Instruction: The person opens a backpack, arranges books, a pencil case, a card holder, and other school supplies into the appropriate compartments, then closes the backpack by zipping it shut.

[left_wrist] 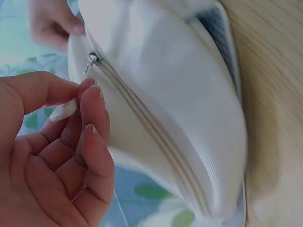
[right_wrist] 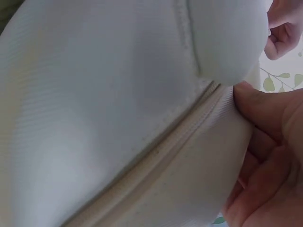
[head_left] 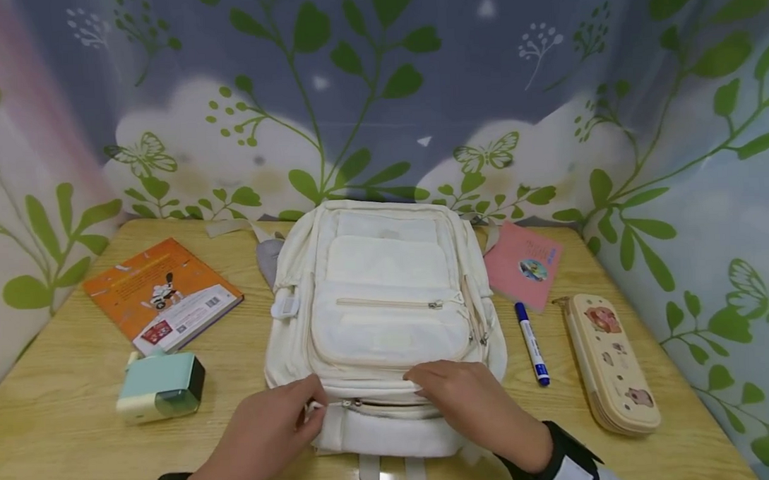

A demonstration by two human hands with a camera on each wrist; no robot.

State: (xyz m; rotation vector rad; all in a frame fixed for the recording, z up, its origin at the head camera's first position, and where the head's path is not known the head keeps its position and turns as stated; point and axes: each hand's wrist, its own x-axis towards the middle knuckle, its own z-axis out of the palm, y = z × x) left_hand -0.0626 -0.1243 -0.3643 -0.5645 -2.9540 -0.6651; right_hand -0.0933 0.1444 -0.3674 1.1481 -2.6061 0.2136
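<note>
A cream backpack [head_left: 385, 268] lies front up on the table, its handle end toward me. My left hand [head_left: 270, 431] pinches a white zipper pull [left_wrist: 65, 110] between thumb and fingertips. The pull hangs from a metal zipper slider [left_wrist: 93, 57] on the backpack's near edge. Two sliders sit close together there in the head view, and a narrow gap in the zipper shows to their right. My right hand [head_left: 473, 406] grips the fabric edge beside that zipper [right_wrist: 156, 161], thumb on one side and fingers behind, as the right wrist view shows.
Left of the backpack lie an orange book [head_left: 164, 293] and a mint-green box-shaped device [head_left: 161, 385]. To the right are a pink booklet [head_left: 528, 263], a blue marker [head_left: 531, 344] and a cream pencil case [head_left: 611, 366]. A leaf-patterned curtain [head_left: 366, 92] hangs behind the wooden table [head_left: 67, 435].
</note>
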